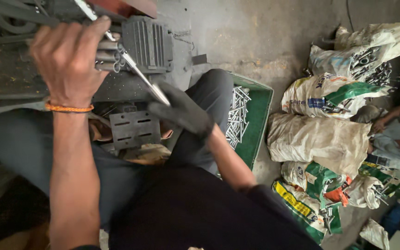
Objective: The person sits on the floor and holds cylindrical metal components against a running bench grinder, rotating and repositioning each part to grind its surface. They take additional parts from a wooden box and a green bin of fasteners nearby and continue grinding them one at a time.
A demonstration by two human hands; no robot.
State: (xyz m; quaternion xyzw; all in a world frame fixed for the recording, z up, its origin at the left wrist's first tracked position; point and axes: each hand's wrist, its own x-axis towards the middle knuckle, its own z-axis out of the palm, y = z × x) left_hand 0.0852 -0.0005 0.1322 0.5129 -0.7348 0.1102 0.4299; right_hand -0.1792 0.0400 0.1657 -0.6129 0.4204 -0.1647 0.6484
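Note:
My bare left hand (65,58), with an orange band at the wrist, rests high on a dark machine (144,41), its fingers curled by a row of metal tubes (109,55). My right hand (181,111) wears a dark glove and grips the lower end of a thin shiny metal rod (137,71) that slants up toward the tubes and the machine. A slotted grey metal plate (134,128) sits just below the rod, between my knees.
A green crate (260,115) with several metal pieces stands by my right leg. Several filled sacks (322,139) with metal parts lie on the concrete floor at right. Another person's arm (390,120) shows at the far right.

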